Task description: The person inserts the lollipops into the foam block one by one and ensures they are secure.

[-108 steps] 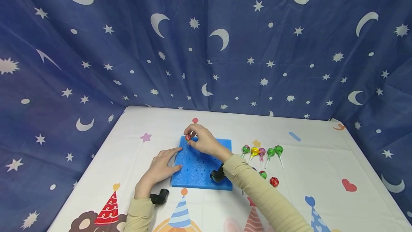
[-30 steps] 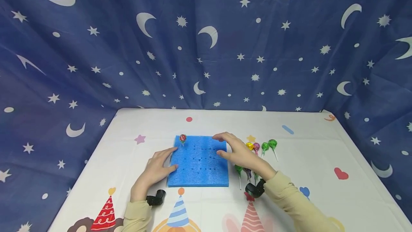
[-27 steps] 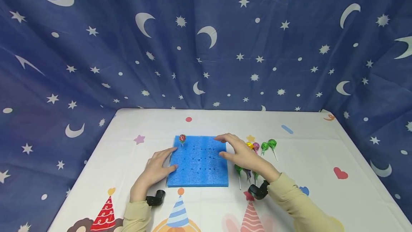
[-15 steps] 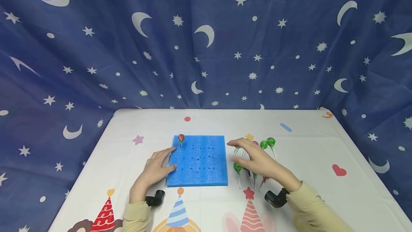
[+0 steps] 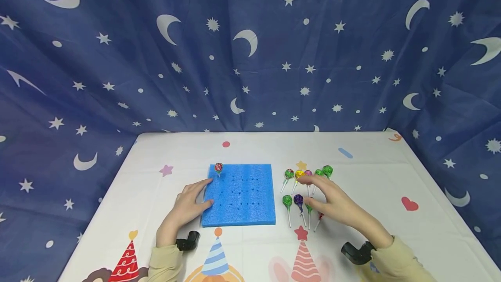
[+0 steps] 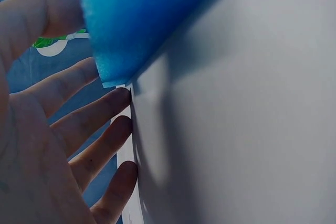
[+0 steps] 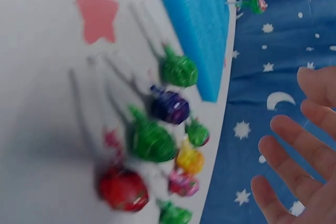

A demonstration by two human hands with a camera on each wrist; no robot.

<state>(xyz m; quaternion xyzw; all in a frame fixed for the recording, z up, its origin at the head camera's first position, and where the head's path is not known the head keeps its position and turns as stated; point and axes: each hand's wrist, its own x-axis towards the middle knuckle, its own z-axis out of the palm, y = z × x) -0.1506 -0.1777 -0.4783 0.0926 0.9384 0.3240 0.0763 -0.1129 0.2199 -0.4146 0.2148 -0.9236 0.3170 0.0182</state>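
Observation:
A blue foam block (image 5: 239,212) with rows of small holes lies on the table. One red-and-green lollipop (image 5: 218,168) stands upright in its far left corner. My left hand (image 5: 188,206) touches the block's left edge with thumb and fingers spread. In the left wrist view, the fingers (image 6: 100,153) are extended next to a foam corner (image 6: 131,24). My right hand (image 5: 334,199) hovers over the loose lollipops with nothing in it, fingers apart. A purple lollipop (image 5: 298,200) and a green lollipop (image 5: 287,201) lie just left of it. A red lollipop (image 7: 124,188) is largely hidden from the head view.
Behind the nearer row lies another row, including a yellow lollipop (image 5: 299,174), a pink lollipop (image 7: 184,182) and a green lollipop (image 5: 327,170). The printed white tablecloth (image 5: 375,164) meets a dark blue curtain (image 5: 274,47) with moons and stars at the back.
Earlier, my right hand held the red-and-green lollipop at the foam's far left corner. That lollipop now stands there released, and the hand has moved right, over the loose lollipops. My left hand stays put.

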